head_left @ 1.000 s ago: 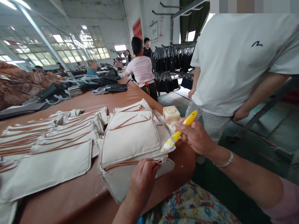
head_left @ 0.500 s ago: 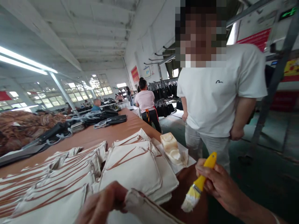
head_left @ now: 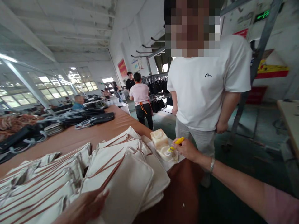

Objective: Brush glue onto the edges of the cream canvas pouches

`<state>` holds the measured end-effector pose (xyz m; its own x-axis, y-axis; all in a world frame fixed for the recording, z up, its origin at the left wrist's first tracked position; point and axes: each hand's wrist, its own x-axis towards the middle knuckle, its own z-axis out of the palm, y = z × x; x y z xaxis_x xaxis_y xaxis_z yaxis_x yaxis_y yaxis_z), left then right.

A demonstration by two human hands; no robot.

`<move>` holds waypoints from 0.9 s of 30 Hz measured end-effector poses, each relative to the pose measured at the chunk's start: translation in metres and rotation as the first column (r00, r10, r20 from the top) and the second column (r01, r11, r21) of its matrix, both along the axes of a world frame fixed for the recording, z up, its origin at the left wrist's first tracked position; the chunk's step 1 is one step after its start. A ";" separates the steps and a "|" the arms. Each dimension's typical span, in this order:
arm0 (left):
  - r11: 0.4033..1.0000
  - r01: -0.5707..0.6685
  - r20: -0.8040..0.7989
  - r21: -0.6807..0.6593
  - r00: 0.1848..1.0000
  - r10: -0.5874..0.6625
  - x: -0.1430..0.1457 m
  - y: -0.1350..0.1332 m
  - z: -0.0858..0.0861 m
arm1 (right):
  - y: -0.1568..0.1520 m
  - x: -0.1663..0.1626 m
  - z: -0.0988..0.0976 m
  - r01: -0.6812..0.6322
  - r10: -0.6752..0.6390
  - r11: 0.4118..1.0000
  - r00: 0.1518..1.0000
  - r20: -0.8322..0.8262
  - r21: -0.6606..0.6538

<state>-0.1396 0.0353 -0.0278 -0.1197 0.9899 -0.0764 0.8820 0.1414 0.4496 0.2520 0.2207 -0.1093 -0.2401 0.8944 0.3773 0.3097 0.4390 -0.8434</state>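
Note:
My right hand (head_left: 187, 149) grips a yellow-handled brush (head_left: 175, 144) and reaches out to a cream-coloured glue container (head_left: 161, 144) at the table's edge; the bristles rest in it. My left hand (head_left: 81, 208) lies at the bottom of the view, holding a cream canvas pouch (head_left: 127, 189) lifted off the pile. Below it sits a stack of similar pouches (head_left: 112, 155) with brown piping.
More cream pouches (head_left: 42, 183) are spread over the brown table (head_left: 93, 135) to the left. Black bags and straps (head_left: 88, 116) lie farther back. A person in a white T-shirt (head_left: 203, 90) stands close beside the table's right edge. Other workers stand behind.
My right hand has carried the brush away from me to the glue container. My left hand has lifted a pouch off the stack. The view has tilted upward.

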 end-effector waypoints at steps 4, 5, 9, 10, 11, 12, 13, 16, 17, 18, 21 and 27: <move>0.998 0.025 -0.265 -0.050 0.964 -0.037 -0.007 0.023 -0.037 | 0.028 -0.021 -0.022 -0.007 0.005 1.000 0.997 0.078 0.030; 1.000 0.010 -0.322 0.005 0.947 -0.008 -0.006 0.028 -0.043 | 0.033 -0.023 -0.026 -0.005 0.002 1.000 0.995 0.095 0.029; 0.988 -0.052 -0.344 0.147 0.933 0.100 0.008 0.049 -0.053 | 0.044 -0.023 -0.033 0.009 -0.013 0.999 0.992 0.123 0.036; 0.987 -0.084 -0.324 0.134 0.938 0.124 0.012 0.055 -0.053 | 0.044 -0.022 -0.033 0.003 -0.008 0.999 0.992 0.128 0.040; 0.987 -0.115 -0.306 0.111 0.941 0.144 0.016 0.061 -0.052 | 0.044 -0.020 -0.033 -0.009 0.003 0.999 0.991 0.135 0.044; 0.986 -0.141 -0.296 0.088 0.942 0.161 0.020 0.066 -0.052 | 0.042 -0.019 -0.032 -0.022 0.015 0.999 0.989 0.144 0.046; 0.985 -0.157 -0.293 0.074 0.941 0.172 0.023 0.072 -0.051 | 0.039 -0.017 -0.031 -0.032 0.025 0.998 0.989 0.147 0.049; 0.982 -0.170 -0.276 0.085 0.943 0.187 0.030 0.081 -0.050 | 0.025 -0.012 -0.029 -0.076 0.061 0.993 0.985 0.165 0.089; 0.980 -0.174 -0.254 0.095 0.948 0.193 0.032 0.082 -0.050 | 0.020 -0.009 -0.029 -0.111 0.089 0.988 0.979 0.185 0.111; 0.979 -0.176 -0.228 0.102 0.954 0.196 0.034 0.082 -0.050 | 0.014 -0.007 -0.029 -0.154 0.124 0.980 0.970 0.210 0.130; 0.977 -0.189 -0.163 0.098 0.965 0.204 0.039 0.079 -0.052 | 0.001 0.001 -0.033 -0.229 0.185 0.959 0.952 0.242 0.169; 0.961 -0.250 -0.130 0.115 0.956 0.265 0.050 0.080 -0.054 | -0.014 0.005 -0.052 -0.209 0.177 0.954 0.971 0.161 0.217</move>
